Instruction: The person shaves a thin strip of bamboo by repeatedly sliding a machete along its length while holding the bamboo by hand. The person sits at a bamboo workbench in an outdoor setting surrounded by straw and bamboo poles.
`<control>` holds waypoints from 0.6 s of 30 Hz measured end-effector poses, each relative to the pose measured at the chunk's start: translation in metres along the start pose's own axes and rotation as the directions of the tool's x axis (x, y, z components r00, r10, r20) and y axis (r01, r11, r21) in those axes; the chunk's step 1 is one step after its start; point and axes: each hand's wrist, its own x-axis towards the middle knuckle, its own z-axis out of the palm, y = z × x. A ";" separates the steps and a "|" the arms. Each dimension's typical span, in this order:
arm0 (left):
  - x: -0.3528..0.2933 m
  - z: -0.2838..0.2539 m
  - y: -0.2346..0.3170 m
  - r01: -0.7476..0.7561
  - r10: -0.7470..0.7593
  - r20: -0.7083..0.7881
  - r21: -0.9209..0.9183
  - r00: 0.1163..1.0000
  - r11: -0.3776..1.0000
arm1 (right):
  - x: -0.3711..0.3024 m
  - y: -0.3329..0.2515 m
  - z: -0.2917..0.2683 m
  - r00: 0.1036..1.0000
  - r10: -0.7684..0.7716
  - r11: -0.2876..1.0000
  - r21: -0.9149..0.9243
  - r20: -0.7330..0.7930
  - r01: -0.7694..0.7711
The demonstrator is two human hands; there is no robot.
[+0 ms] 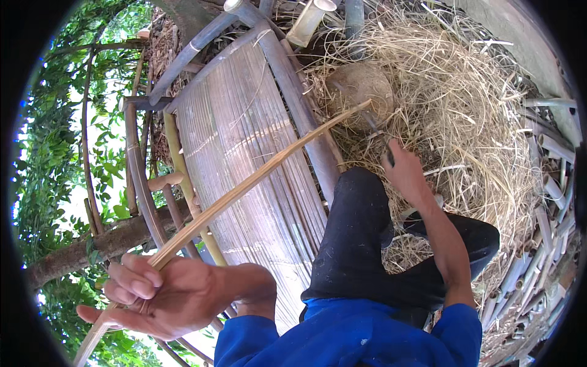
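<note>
My left hand [162, 296] grips a long thin bamboo strip [257, 177] near its lower end. The strip runs up and to the right across the picture, its far tip near a round wooden block [361, 85]. My right hand [406, 171] is closed on the dark handle of a knife [378, 129], whose blade meets the strip near the tip. My legs in dark trousers [354, 238] lie between the two hands.
A slatted bamboo bench [244, 140] with a thick bamboo frame sits under the strip. A heap of pale bamboo shavings [465, 110] covers the ground at the right. Cut bamboo tubes [544, 257] lie along the right edge. Green foliage and a tree trunk [92, 244] fill the left.
</note>
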 end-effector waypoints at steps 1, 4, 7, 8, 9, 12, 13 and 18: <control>-0.006 0.002 0.000 -0.012 0.014 0.057 -0.032 0.998 0.999 | -0.018 -0.023 -0.006 0.986 -0.138 0.990 -0.010 -0.089 0.138; -0.012 0.006 0.010 0.001 0.003 0.089 -0.043 0.996 0.999 | -0.073 -0.109 -0.031 0.818 -0.500 0.866 -0.171 -0.285 0.469; -0.016 0.014 0.016 -0.013 0.013 -0.007 0.044 1.000 0.999 | -0.119 -0.167 -0.048 0.763 -0.598 0.798 -0.096 -0.246 0.595; -0.018 0.018 0.017 -0.003 0.003 -0.010 0.034 1.000 0.999 | -0.125 -0.175 -0.051 0.687 -0.667 0.736 -0.115 -0.289 0.667; -0.020 0.021 0.017 -0.016 0.017 -0.026 0.038 1.000 0.999 | -0.125 -0.177 -0.050 0.692 -0.662 0.742 -0.122 -0.290 0.659; -0.020 0.021 0.018 -0.033 0.034 -0.023 0.034 0.999 0.999 | -0.115 -0.172 -0.041 0.676 -0.660 0.734 -0.091 -0.326 0.673; -0.019 0.019 0.018 -0.040 0.040 -0.004 0.024 0.999 0.999 | -0.101 -0.160 -0.034 0.730 -0.598 0.789 -0.086 -0.330 0.608; -0.016 0.009 0.009 -0.042 0.042 0.005 0.055 0.999 0.998 | -0.005 -0.041 0.013 0.946 -0.223 0.975 -0.048 -0.236 0.218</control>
